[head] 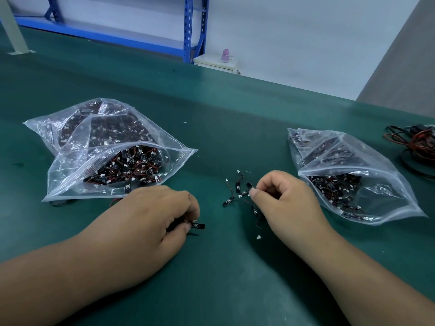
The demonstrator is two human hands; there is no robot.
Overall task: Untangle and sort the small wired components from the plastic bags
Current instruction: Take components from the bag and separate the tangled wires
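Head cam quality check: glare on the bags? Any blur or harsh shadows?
Head view: soft, even light, only faint shadows under the left hand and right hand; white glare streaks on the left bag and right bag partly veil their contents; loose components between the hands look soft; cable bundle at the right edge is smeared.

The surface (235,114) is a plain dark green, flecked with white crumbs. Both plastic bags, centre left (68,182) and centre right (388,191), are clear and glossy, filled with black pieces, red wires and white plugs. The small components (237,187) lying loose at centre are black with white markings. At the right edge, a wire bundle (416,142) is red and black. The shelf (187,29) at upper left is bright blue; beside it a pink bottle (226,55) stands on a white cabinet (211,62).
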